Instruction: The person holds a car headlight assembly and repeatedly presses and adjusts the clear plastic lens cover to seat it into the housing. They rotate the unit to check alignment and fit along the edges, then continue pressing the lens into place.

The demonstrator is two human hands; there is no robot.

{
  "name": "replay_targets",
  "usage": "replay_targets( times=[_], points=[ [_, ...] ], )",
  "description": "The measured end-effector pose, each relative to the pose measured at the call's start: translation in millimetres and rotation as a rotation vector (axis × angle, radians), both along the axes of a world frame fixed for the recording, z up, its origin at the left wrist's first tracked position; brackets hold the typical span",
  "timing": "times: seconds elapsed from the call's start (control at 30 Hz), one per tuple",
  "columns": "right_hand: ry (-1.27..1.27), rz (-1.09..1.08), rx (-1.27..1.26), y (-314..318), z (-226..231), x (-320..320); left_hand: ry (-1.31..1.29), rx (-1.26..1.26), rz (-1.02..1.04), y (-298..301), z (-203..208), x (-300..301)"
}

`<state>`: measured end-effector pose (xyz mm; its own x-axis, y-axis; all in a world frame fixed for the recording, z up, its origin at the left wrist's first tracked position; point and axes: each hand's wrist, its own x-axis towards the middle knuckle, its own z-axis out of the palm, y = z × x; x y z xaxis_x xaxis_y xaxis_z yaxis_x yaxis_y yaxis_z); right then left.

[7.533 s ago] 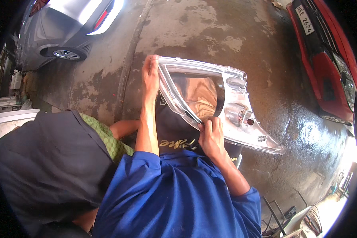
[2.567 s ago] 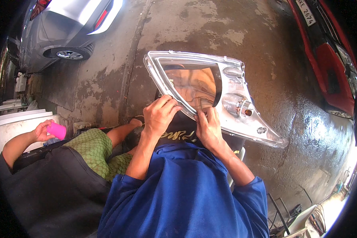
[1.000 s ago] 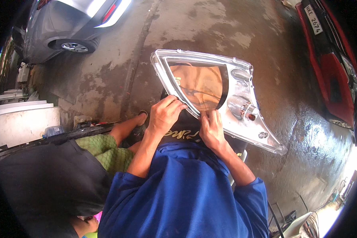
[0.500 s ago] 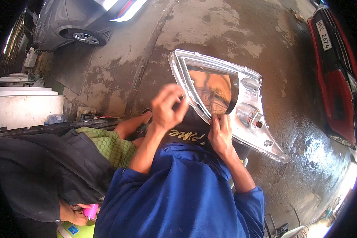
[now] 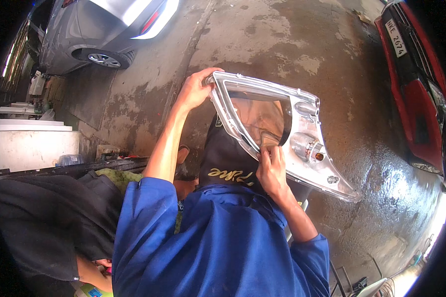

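Observation:
A silver car headlight housing (image 5: 302,171) lies tilted over my lap, broad end at the far left and narrow tip at the near right. Its curved, mirror-like bowl (image 5: 260,116) shows brown and orange reflections. Beside the bowl sits a round fitting with an amber bulb (image 5: 318,157). My left hand (image 5: 197,88) is closed around the housing's far left corner, its thumb side against the rim. With bent fingers pressed together, my right hand (image 5: 271,168) grips the near edge by the bowl. The fingertips reach inside; its thumb is mostly hidden.
At my left sits a person in black clothing (image 5: 39,213), close to my elbow. A grey car (image 5: 104,34) stands at the far left, a red and black bumper (image 5: 418,109) at the right. White panels (image 5: 32,146) are stacked at left. The concrete floor (image 5: 381,198) is wet.
My left hand has moved away from me to the housing's far left corner and taken hold there. The right hand keeps its place on the near edge. The housing has shifted slightly.

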<state>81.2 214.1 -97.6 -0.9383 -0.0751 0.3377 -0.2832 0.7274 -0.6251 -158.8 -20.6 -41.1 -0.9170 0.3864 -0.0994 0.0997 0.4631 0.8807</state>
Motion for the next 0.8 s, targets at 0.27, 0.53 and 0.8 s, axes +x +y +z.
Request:
replay_targets(
  times=[0.27,0.53,0.8],
  points=[
    [-0.037,0.005,0.011,-2,-2,2,0.114,-0.099,0.083,0,-27,-7],
    [-0.026,-0.007,0.07,-4,-8,-6,0.144,-0.216,0.067,10,-13,-16],
    [-0.052,0.017,0.093,-5,-8,-4,0.221,-0.264,0.064,10,-17,-17]
  ],
)
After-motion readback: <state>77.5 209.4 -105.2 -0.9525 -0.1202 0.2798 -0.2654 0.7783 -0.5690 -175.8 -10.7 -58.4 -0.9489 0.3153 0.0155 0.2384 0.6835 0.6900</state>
